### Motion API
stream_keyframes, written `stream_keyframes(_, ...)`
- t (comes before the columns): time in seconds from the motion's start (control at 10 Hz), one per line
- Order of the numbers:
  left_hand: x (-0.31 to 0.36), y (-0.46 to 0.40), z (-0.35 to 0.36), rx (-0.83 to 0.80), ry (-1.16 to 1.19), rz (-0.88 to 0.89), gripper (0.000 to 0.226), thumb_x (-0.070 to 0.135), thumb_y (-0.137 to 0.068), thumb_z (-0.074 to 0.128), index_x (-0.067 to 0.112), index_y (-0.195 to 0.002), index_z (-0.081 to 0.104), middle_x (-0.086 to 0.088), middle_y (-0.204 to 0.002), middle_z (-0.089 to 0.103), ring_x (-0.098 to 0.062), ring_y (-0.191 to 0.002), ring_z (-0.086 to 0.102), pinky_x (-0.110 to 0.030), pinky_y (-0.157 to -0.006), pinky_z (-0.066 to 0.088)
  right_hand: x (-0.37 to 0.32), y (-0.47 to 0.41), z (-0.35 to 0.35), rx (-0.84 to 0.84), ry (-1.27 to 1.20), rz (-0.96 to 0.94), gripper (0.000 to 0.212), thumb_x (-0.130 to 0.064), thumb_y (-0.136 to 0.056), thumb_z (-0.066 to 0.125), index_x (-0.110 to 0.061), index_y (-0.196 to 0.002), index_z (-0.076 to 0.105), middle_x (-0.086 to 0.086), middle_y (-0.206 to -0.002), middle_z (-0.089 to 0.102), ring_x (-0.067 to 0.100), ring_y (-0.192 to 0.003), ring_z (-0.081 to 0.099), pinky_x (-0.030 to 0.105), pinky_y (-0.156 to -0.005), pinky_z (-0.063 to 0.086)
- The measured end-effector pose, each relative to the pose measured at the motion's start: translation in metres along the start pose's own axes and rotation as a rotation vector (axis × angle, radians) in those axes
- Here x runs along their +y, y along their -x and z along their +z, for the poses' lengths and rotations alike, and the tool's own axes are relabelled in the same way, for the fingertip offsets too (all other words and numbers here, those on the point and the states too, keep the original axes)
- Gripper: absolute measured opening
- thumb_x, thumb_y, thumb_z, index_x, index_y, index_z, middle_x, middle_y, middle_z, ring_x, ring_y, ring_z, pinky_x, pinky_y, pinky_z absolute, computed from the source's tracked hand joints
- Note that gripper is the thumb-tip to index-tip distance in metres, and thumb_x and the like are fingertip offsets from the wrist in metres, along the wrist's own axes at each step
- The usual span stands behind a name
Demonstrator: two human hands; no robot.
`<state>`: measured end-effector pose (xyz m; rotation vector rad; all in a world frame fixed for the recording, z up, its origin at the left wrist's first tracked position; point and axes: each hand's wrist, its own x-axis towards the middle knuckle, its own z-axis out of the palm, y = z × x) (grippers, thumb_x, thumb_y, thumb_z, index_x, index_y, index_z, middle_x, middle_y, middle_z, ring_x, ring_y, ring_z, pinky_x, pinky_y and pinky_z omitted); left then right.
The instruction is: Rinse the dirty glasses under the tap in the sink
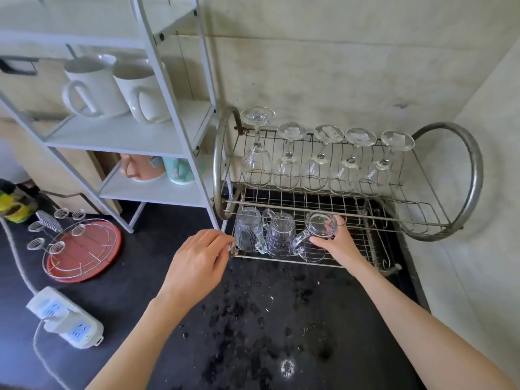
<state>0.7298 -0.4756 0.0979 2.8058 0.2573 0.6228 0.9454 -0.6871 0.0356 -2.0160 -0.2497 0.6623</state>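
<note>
Head view: dark wet counter, wire drying rack on it against the wall. Above the grip, five stemmed glasses hanging upside down on the upper tier. Right hand curled round an upturned glass mug on the lower tier; two more mugs just left of it. Left hand pinching the rack's front left corner.
</note>
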Motion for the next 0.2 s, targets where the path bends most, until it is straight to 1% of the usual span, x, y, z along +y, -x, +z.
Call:
stream_keyframes(0.1,0.002,-0.017,-0.015,0.266,-0.050,0.078,0.024,0.015,-0.087,0.045,0.006,-0.096,0.065,-0.007,-0.091,0.063,-0.022,-0.083,0.056,-0.034,-0.069,0.050,-0.002,0.010,0.003,0.012,0.010,0.054,0.100,-0.023,-0.081,0.072,-0.014,-0.150,-0.001,0.002,-0.151,0.030,0.017,-0.137,0.031,0.029,-0.109,0.024)
stream_keyframes(0.2,0.003,-0.041,-0.029,0.293,-0.126,0.045,0.030,0.014,-0.087,0.044,0.005,-0.114,0.051,-0.016,-0.111,0.057,-0.030,-0.102,0.051,-0.042,-0.084,0.046,-0.010,0.035,0.005,-0.011,0.113,0.082,0.090,-0.030,-0.085,0.067,-0.014,-0.150,0.006,0.003,-0.155,0.022,0.021,-0.140,0.026,0.033,-0.110,0.024)
